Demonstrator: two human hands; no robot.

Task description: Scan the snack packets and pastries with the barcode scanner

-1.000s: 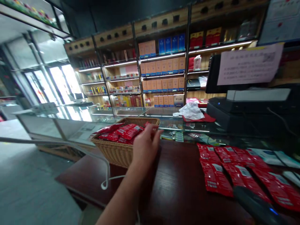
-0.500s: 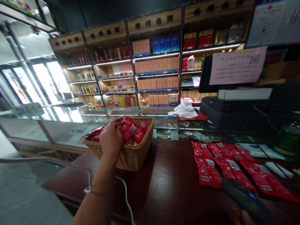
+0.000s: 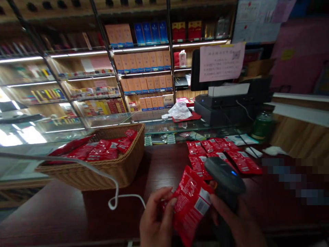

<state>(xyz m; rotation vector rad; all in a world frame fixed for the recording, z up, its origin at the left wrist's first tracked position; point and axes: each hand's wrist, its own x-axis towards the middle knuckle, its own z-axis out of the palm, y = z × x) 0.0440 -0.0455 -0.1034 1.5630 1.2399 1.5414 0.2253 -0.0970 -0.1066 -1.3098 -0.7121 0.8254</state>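
Note:
Low in front of me, my left hand [image 3: 158, 214] pinches the left edge of a red snack packet [image 3: 189, 202]. A white barcode label on the packet faces up. My right hand [image 3: 231, 216] is wrapped round the handle of a black barcode scanner [image 3: 226, 176], which has a blue light on top. The right hand's fingers also reach the packet's right edge. Beyond, rows of similar red packets [image 3: 241, 161] lie flat on the dark counter. At the left a wicker basket [image 3: 128, 164] holds several more red packets [image 3: 102, 149].
A white cable [image 3: 113, 185] loops across the counter in front of the basket. Behind stand a glass display case [image 3: 164, 127], a black till monitor [image 3: 196, 73] and crumpled white plastic [image 3: 180, 109]. A green jar [image 3: 262, 127] is at the right, with stocked shelves [image 3: 144, 72] at the back.
My left hand has left the basket with a red packet and brought it right, close to me. The scanner has come up beside that packet. My view has turned right.

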